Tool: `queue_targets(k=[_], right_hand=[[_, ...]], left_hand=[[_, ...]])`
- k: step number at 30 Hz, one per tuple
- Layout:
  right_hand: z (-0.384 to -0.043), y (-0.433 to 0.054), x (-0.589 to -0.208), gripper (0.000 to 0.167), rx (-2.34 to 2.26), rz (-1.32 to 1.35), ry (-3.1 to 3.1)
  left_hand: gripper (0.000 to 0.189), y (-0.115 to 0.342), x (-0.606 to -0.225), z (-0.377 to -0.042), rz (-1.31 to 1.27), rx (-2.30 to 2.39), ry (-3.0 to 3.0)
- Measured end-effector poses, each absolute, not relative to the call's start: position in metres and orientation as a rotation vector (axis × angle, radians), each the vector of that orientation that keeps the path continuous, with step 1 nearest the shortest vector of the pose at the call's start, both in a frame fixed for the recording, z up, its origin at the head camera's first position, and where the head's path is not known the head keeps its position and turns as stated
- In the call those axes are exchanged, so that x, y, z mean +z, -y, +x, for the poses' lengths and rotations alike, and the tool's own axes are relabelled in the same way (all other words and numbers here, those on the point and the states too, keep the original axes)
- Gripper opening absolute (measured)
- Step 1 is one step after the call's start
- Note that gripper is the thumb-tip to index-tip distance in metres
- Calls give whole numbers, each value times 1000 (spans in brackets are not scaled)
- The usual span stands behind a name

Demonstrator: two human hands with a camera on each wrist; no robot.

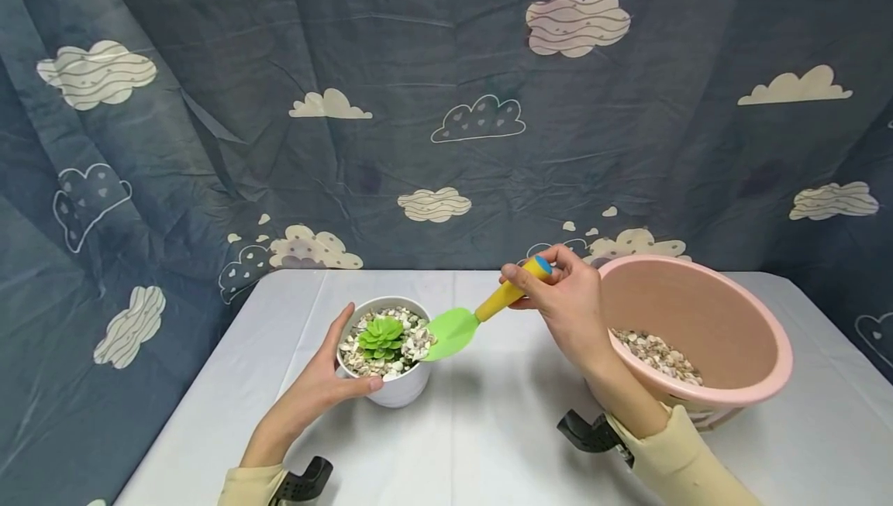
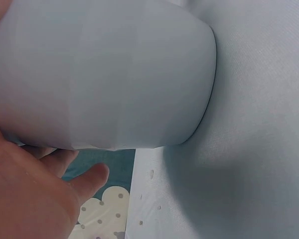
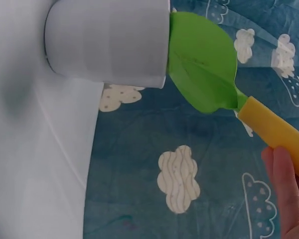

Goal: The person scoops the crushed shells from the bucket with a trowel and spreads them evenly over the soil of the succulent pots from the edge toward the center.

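Observation:
A white plant pot [image 1: 403,393] stands on the table, filled with small pebbles [image 1: 359,363] around a green succulent [image 1: 380,337]. My left hand [image 1: 322,378] holds the pot from its left side, thumb at the front near the rim and fingers reaching behind. In my right hand [image 1: 574,304] is a small trowel [image 1: 452,333] with a green blade and a yellow handle [image 3: 276,134], pinched near the handle's end. The blade's tip lies over the pot's right rim, with pebbles at the tip. In the left wrist view the pot wall [image 2: 104,74] fills much of the picture.
A large pink basin [image 1: 756,335] stands to the right, behind my right forearm, with more pebbles [image 1: 659,356] inside. White cloth covers the table [image 1: 481,436]. A dark blue cloud-print curtain [image 1: 391,41] hangs behind it.

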State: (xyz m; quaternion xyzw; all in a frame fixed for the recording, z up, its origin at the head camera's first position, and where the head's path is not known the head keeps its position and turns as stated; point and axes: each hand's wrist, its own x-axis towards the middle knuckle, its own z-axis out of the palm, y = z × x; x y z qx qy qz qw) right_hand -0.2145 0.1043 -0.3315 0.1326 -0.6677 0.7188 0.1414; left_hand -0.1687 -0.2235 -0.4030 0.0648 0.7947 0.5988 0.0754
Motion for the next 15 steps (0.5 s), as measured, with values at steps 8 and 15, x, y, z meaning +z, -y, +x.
queue_targets(k=[8, 15], right_hand=[[-213, -101, -329, 38, 2023, 375, 1944], [-218, -101, -333, 38, 2055, 346, 1959]], left_hand=[[113, 224, -404, -169, 192, 1808, -2373], [114, 223, -403, -169, 195, 1812, -2370]])
